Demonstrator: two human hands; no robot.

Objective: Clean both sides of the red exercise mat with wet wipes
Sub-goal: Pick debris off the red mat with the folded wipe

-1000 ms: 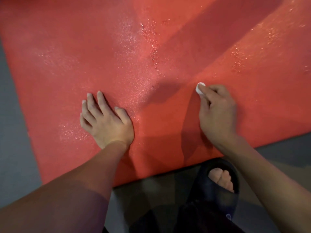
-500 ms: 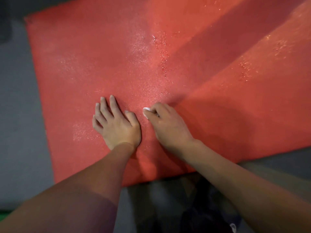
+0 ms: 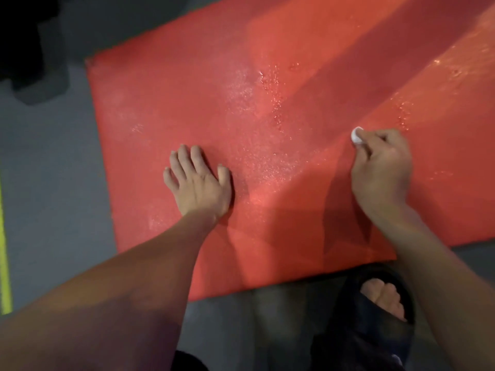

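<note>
1. A yellow-green strip (image 3: 4,253) runs along the far left edge of the grey floor (image 3: 53,183), with a dark object (image 3: 29,46) in the upper left corner.
2. The red exercise mat (image 3: 267,76) lies flat on the floor, filling most of the view; droplets glisten across its middle and right.
3. The left hand (image 3: 199,187) rests palm down on the mat, grip released, fingers straight.
4. The right hand (image 3: 381,167) hovers at the mat's right part, its grip pinching a small white wet wipe (image 3: 357,135) wad against the surface.
5. A dark sandal (image 3: 375,317) sits on the floor just beside the mat's near edge.
</note>
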